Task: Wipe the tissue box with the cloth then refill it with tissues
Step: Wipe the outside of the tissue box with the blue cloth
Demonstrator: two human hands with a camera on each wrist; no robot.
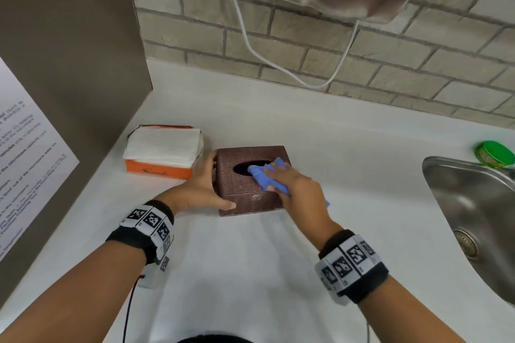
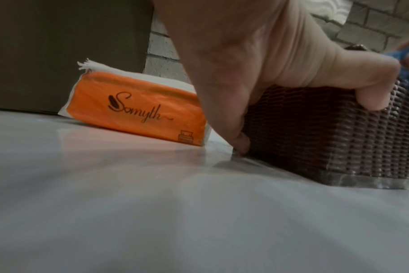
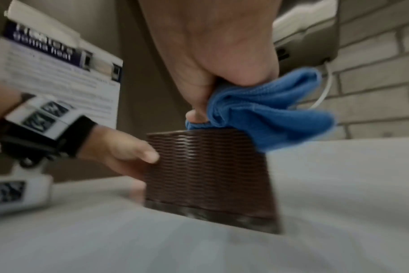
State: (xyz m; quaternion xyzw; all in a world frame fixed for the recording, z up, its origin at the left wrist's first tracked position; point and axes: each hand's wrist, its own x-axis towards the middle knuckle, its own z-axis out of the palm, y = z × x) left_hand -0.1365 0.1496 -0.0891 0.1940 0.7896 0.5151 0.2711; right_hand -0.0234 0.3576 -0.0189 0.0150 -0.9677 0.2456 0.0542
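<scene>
While the tissue box (image 1: pixel 250 179) is being wiped near the desk's (image 1: pixel 348 147) back-left corner, sliding is being risked if bracing slackens. The left hand (image 1: pixel 202 189) is being wrapped around its left side; the cloth (image 1: pixel 266 177) is being clutched by the right hand (image 1: pixel 295 189) over the top opening. The tissue pack (image 1: pixel 164 152) is lying just beside.

A square brown woven tissue box (image 1: pixel 245 192) stands on the white table (image 1: pixel 348 145). The left hand (image 1: pixel 199 185) clasps its left side, thumb on the near face. The right hand (image 1: pixel 296 184) presses a crumpled blue cloth (image 1: pixel 262 175) onto the top beside the oval opening. An orange pack of white tissues (image 1: pixel 163 150) lies just left; a steel sink (image 1: pixel 473 211) sits at right
</scene>
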